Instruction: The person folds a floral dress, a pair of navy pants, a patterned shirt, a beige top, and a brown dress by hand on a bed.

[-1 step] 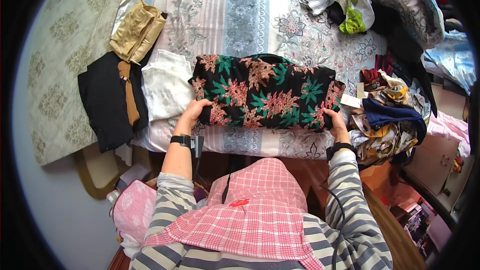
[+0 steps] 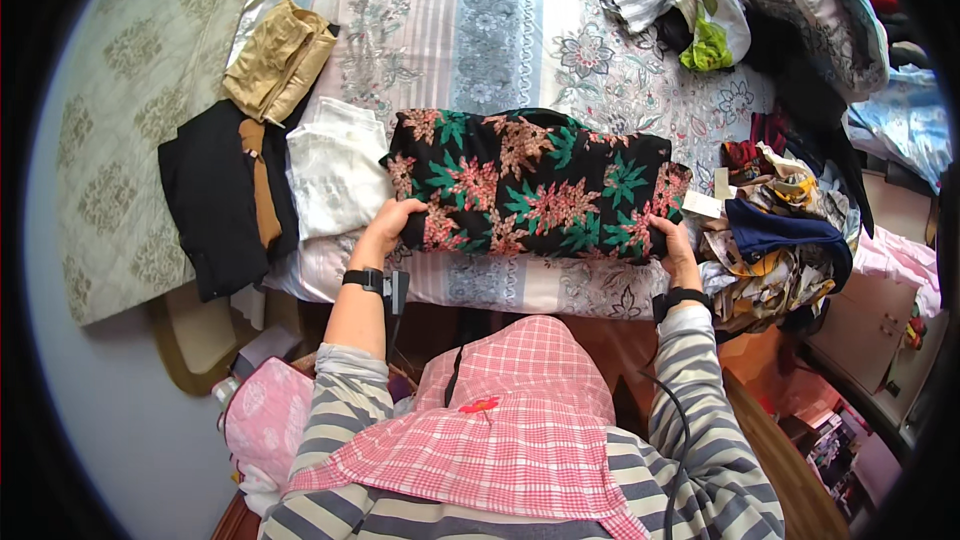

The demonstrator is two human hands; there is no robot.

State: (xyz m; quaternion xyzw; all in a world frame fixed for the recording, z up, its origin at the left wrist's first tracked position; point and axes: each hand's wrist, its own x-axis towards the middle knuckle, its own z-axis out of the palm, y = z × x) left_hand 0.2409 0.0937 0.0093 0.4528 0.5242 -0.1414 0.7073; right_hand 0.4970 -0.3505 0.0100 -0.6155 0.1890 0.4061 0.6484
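A folded black garment [image 2: 540, 185] with pink flowers and green leaves lies across the near edge of the bed, wider than it is deep. My left hand [image 2: 388, 222] grips its near left corner, thumb on top and the fingers hidden beneath. At the near right corner my right hand [image 2: 676, 245] holds it in the same way. Just left of the garment, almost touching it, is a folded white garment [image 2: 335, 168]. Black folded clothes [image 2: 212, 200] with a brown strip along them lie farther left.
Folded tan trousers [image 2: 280, 58] lie behind the black clothes. To the right is a heap of crumpled clothes [image 2: 775, 265], with a navy piece [image 2: 785, 227] on top. Grey and white clothes [image 2: 672, 0] sit at the far right of the patterned bedspread [image 2: 490, 30].
The view has shifted very slightly. Both hands keep their hold on the flowered garment, which has not visibly moved on the bed.
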